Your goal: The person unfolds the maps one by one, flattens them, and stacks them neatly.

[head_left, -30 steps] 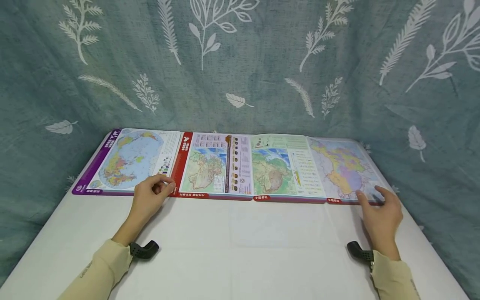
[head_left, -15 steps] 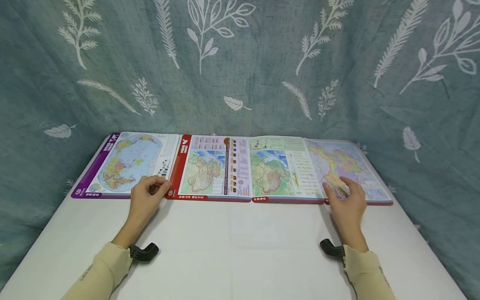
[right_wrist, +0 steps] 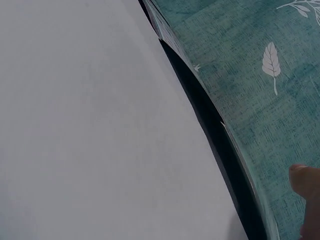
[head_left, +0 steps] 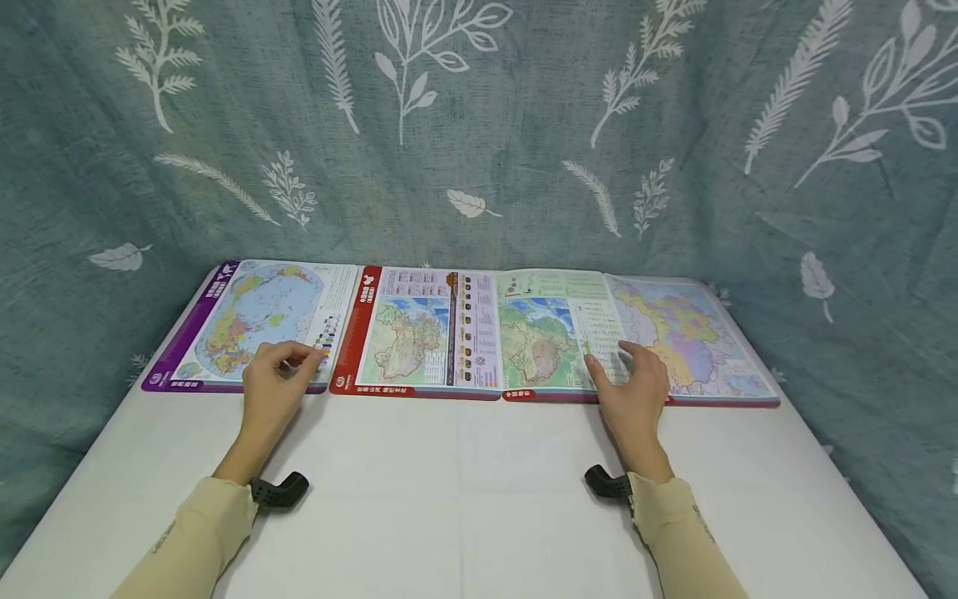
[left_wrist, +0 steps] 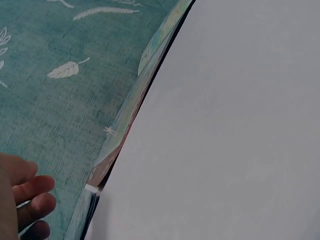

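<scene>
Map boards lie side by side in a row. At the left is a world map board [head_left: 258, 291] with a purple band; beside it is a red-banded map board [head_left: 407, 333]. A green relief map board [head_left: 535, 341] follows, then a political map board [head_left: 696, 333] at the right end. My left hand [head_left: 271, 384] is over the world map's front right corner, thumb and fingers loosely curled around nothing. Over the front edge where the two right boards meet, my right hand [head_left: 636, 399] has its thumb and forefinger apart. In the right wrist view only part of it [right_wrist: 306, 185] shows.
A white-covered table [head_left: 464, 499] carries the boards. Behind and at both sides hangs a green curtain [head_left: 464, 125] with white leaf prints, close to the boards' back edge. Black wrist devices, one on the left wrist [head_left: 280, 491], the other on the right [head_left: 606, 482], stick out inward.
My right hand has slid left along the front edge, from the political map's right end to its left border. My left hand has shifted slightly left, away from the red-banded board.
</scene>
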